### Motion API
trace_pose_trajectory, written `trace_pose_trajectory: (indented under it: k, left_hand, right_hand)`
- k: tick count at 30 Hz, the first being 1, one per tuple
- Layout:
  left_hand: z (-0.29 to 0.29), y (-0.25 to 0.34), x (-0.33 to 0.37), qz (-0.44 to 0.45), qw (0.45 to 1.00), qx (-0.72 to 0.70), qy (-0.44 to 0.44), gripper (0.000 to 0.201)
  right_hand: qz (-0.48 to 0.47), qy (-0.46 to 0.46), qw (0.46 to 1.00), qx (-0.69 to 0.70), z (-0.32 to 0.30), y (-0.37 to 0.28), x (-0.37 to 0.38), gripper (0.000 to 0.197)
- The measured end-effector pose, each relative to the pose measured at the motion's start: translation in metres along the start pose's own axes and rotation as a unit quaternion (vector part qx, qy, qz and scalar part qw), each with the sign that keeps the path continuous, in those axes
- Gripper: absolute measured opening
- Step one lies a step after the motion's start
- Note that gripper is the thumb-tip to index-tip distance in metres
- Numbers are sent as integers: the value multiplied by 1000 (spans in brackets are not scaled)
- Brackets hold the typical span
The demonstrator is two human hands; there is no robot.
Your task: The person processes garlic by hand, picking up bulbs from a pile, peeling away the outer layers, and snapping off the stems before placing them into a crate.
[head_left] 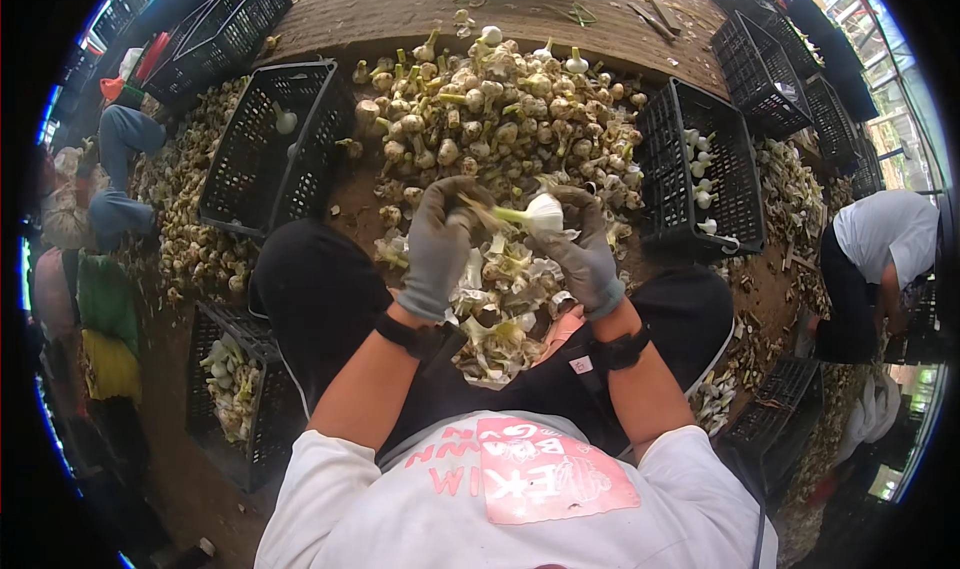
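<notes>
Both of my hands wear grey work gloves with dirty fingertips. My right hand (585, 254) grips a white garlic bulb (544, 213), its green stem pointing left. At the stem's end, the fingers of my left hand (440, 244) are closed on dry, loose outer leaves. Below my hands, a heap of peeled-off garlic skins (500, 319) lies between my legs. Just beyond them spreads a big pile of unpeeled garlic bulbs (500, 119) with short cut stems.
A black crate (700, 169) at right holds several white bulbs; another black crate (275, 149) at left has a few. A crate of stemmed garlic (235, 399) stands at lower left. Other people sit or bend at both sides, among more garlic heaps and crates.
</notes>
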State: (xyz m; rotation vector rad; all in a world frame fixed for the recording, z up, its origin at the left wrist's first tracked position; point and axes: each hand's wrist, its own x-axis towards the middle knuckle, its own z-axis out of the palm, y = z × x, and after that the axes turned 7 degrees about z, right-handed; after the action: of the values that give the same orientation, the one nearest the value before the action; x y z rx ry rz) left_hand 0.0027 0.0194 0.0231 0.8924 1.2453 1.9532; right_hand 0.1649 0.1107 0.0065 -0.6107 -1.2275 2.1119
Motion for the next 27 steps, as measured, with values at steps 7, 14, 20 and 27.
trace_pose_trajectory:
  k: [7, 14, 20, 27]
  left_hand:
    - [10, 4, -2, -241, 935, -259, -19, 31]
    - [15, -11, -1, -232, 929, -287, 9, 28]
    - [22, -5, -1, -220, 944, -246, -2, 34]
    - [21, -8, -1, -215, 933, -290, 11, 35]
  right_hand:
    - [-241, 55, 915, -319, 2, 8, 6, 63]
    - [-377, 59, 774, -505, 5, 12, 3, 52]
    - [-387, 85, 752, -526, 6, 10, 4, 50]
    - [-398, 87, 740, -535, 7, 14, 4, 47]
